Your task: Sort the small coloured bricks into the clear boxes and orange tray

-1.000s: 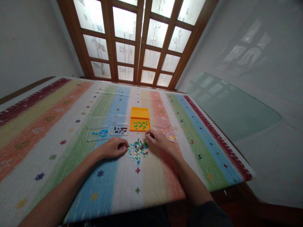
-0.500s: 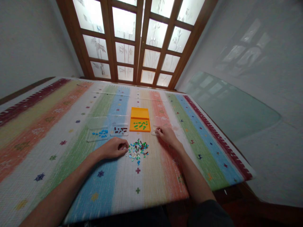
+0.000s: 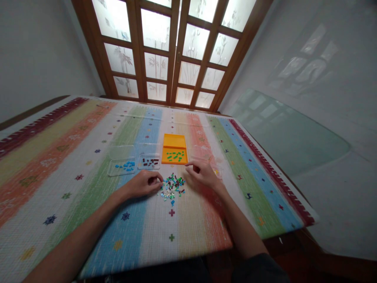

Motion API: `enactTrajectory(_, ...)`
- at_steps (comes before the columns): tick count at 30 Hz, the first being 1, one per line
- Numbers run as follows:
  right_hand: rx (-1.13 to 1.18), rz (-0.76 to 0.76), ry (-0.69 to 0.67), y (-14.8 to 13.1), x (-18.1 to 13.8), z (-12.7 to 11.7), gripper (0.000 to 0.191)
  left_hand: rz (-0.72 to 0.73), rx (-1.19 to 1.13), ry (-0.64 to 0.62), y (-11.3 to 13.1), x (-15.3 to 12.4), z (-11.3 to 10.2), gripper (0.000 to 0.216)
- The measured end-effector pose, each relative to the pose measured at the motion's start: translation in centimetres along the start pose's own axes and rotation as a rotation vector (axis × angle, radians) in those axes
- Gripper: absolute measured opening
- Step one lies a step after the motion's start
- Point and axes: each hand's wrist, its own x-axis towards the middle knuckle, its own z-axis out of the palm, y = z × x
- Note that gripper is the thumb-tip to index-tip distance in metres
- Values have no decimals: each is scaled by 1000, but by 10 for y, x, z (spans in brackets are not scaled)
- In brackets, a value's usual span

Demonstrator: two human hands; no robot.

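A small pile of mixed tiny bricks [image 3: 172, 186] lies on the striped mat [image 3: 88, 157]. My left hand [image 3: 144, 184] rests on the mat at the pile's left edge, fingers curled in, fingertips touching the nearest pieces. My right hand [image 3: 202, 175] sits just right of the pile with thumb and fingers drawn together in a loose pinch; whether it holds a piece is too small to see. Behind the pile stand an orange tray [image 3: 174, 142] with green pieces, a clear tray [image 3: 149, 162] with dark pieces and a clear tray [image 3: 122, 167] with blue pieces.
Another clear tray [image 3: 203, 152] sits behind my right hand, partly hidden by it. The mat's right edge [image 3: 273, 169] and near edge drop off. A wooden glazed door [image 3: 173, 51] stands beyond the far end, and a glass sheet [image 3: 282, 133] leans on the right wall.
My right hand has pulled back from the clear tray on the right to the pile's right side. My left hand has stayed at the pile's left edge.
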Motion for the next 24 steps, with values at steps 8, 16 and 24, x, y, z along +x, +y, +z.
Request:
enactTrajectory(8, 84, -345, -149, -36, -12, 39, 22, 29, -90, 44, 1, 1, 5, 27)
enactTrajectory(16, -18, -358, -136, -35, -14, 51, 18, -11, -146, 27, 10, 1, 9, 31)
enactTrajectory(24, 44, -261, -95, -40, -15, 51, 17, -39, -177, 53, 14, 3, 14, 35)
